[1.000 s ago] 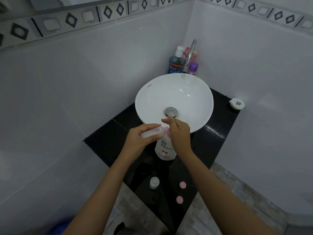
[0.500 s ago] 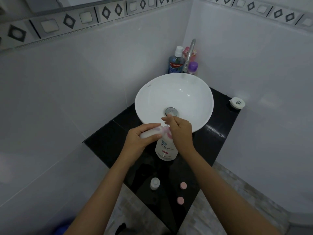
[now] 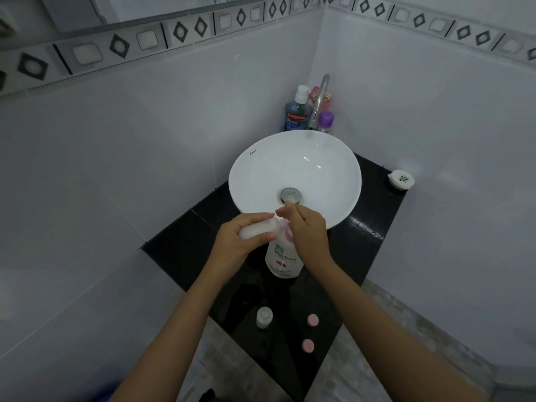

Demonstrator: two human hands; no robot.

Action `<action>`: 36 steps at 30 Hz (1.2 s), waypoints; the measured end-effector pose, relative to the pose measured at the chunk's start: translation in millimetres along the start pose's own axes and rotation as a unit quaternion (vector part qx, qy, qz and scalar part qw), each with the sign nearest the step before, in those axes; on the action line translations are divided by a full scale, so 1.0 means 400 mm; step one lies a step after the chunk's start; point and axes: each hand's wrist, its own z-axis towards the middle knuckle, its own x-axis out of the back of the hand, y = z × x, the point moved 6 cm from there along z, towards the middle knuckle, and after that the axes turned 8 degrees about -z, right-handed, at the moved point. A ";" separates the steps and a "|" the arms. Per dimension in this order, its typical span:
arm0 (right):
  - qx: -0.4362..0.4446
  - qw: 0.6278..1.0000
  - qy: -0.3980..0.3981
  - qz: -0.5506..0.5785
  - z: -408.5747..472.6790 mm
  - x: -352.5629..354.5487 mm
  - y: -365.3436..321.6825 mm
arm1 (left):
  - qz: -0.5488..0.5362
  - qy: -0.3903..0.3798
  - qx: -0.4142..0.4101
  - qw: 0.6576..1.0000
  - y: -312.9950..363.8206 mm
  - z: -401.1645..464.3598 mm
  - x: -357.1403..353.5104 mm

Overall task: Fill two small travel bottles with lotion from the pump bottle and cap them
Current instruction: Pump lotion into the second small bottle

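A white pump bottle (image 3: 282, 258) with a pink label stands on the black counter (image 3: 185, 242) in front of the basin. My left hand (image 3: 236, 242) grips a small clear travel bottle (image 3: 256, 229), tilted on its side with its mouth at the pink pump spout. My right hand (image 3: 309, 232) lies on top of the pump head, hiding it, fingers bent down over it. A second small travel bottle (image 3: 264, 317) stands upright near the counter's front edge. Two pink caps (image 3: 312, 320) (image 3: 307, 345) lie to its right.
A white round basin (image 3: 295, 166) with a chrome drain (image 3: 290, 195) sits behind the hands. A chrome tap (image 3: 319, 103), a blue mouthwash bottle (image 3: 297, 114) and a purple-capped bottle (image 3: 326, 121) crowd the back corner. A white round lid (image 3: 401, 179) lies at the counter's right end.
Both hands stay at the pump bottle; they and the bottle have barely shifted.
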 end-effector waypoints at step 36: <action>0.022 0.998 0.061 0.002 -0.020 0.033 -0.075 | 0.069 0.018 0.017 0.997 -0.044 -0.037 0.023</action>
